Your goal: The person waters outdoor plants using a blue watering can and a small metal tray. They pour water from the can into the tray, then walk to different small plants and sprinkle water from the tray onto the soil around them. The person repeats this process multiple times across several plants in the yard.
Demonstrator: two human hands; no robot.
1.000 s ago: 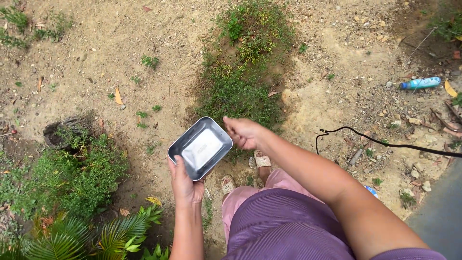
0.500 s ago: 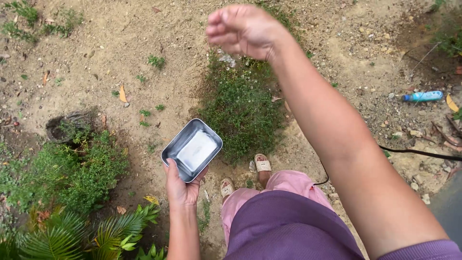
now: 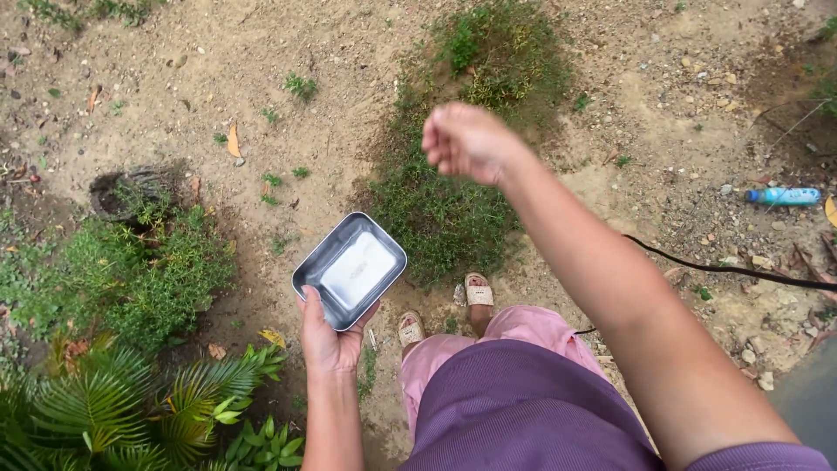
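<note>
My left hand (image 3: 330,337) grips the near edge of a rectangular metal tray (image 3: 350,269) with a pale layer on its bottom, held level above the ground. My right hand (image 3: 466,140) is raised over a low green patch of plants (image 3: 445,201), fingers curled in a loose fist; nothing shows inside it. It hangs up and to the right of the tray, apart from it. My feet in sandals (image 3: 476,294) stand on sandy soil just below the patch.
Sandy, stony ground (image 3: 261,78) all around. Bushy plants (image 3: 139,270) and palm-like leaves (image 3: 105,410) on the left, beside a small dark pot (image 3: 122,192). A black cable (image 3: 724,269) runs off to the right. A blue plastic bottle (image 3: 783,196) lies at the right.
My right hand went from beside the tray up high over the green patch, then came down lower and nearer. The tray has stayed nearly still in my left hand.
</note>
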